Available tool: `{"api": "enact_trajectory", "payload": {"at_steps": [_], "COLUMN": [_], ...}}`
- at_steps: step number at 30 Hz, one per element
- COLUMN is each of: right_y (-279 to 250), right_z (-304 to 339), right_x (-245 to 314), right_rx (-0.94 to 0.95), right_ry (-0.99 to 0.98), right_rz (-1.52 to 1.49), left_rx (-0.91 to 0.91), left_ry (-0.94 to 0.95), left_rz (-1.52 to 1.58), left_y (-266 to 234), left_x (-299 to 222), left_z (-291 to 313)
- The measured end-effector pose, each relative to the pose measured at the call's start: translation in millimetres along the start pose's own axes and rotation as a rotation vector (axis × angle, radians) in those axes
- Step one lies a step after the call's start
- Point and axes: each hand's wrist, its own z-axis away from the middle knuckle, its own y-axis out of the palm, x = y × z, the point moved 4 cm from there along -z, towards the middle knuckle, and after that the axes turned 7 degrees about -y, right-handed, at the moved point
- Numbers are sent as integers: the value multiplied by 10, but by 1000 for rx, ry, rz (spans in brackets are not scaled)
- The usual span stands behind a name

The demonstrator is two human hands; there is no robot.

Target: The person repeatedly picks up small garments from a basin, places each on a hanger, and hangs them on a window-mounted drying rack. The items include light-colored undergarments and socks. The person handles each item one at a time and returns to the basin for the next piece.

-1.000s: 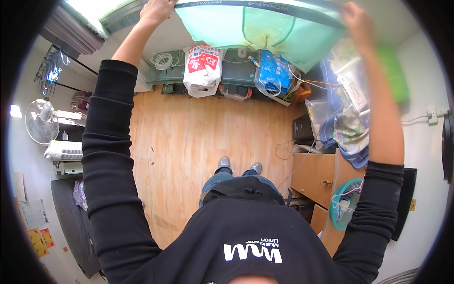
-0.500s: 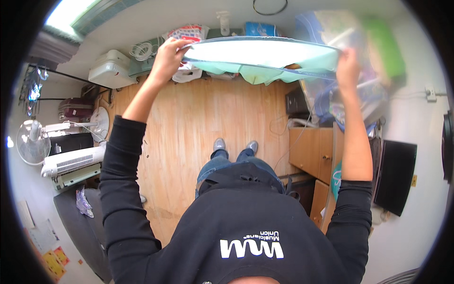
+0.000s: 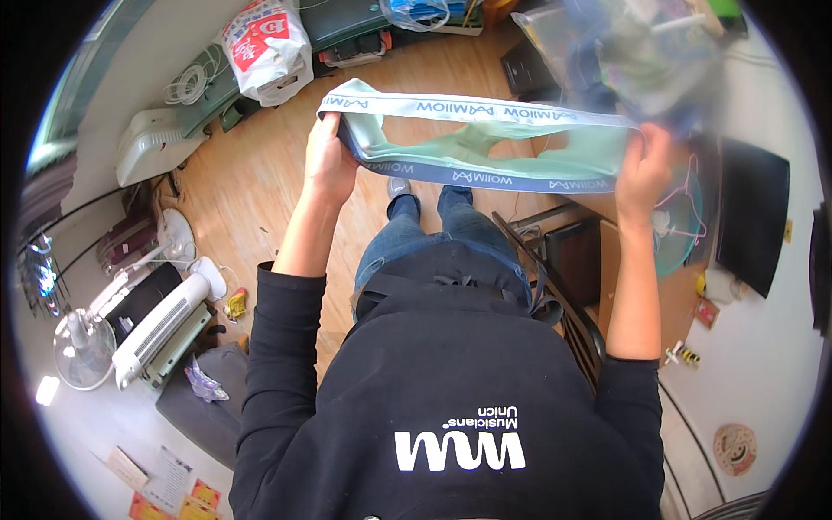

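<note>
A pair of mint-green underpants [image 3: 494, 143] is stretched sideways in front of me. Its wide waistband is white along the far edge and dark blue along the near edge, with an opening between them. My left hand [image 3: 331, 165] is closed on the left end of the band, its thumb up against the white edge. At the other end my right hand [image 3: 643, 178] grips the band, its fingers partly hidden by the cloth. Both forearms reach forward, black sleeves pushed up.
A white-and-red plastic bag [image 3: 269, 52] stands at the far left. Clear plastic bags [image 3: 624, 52] lie beyond my right hand. A dark chair [image 3: 585, 316], a pink hanger [image 3: 689, 204] and a black monitor [image 3: 754, 212] are on the right. A fan [image 3: 82, 351] stands left.
Both hands have come lower and nearer my body with the underpants. The opening now tilts toward me, showing the inside. The view has shifted too.
</note>
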Motion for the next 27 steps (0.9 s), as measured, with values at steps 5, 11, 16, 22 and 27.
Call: {"api": "enact_trajectory", "payload": {"at_steps": [5,11,16,22,27], "right_y": [-31,-147,-212,-53,-3], "right_z": [137,190,312,435,465], "right_x": [-110,-108,90,125,113], "right_rx": [82,178,82,111,106], "right_ry": [93,115,125,99,76], "right_rz": [-3,-36,69,129,101], "left_rx": [9,-12,15,-57,-52], "left_ry": [-9,120,244,261,246], "left_rz": [-92,-200,-367,-326,-311], "left_y": [80,88,-38,-259,-255], "left_x": [-67,-213,-189,-70,-100], "left_z": [-10,57,183,185,255]}}
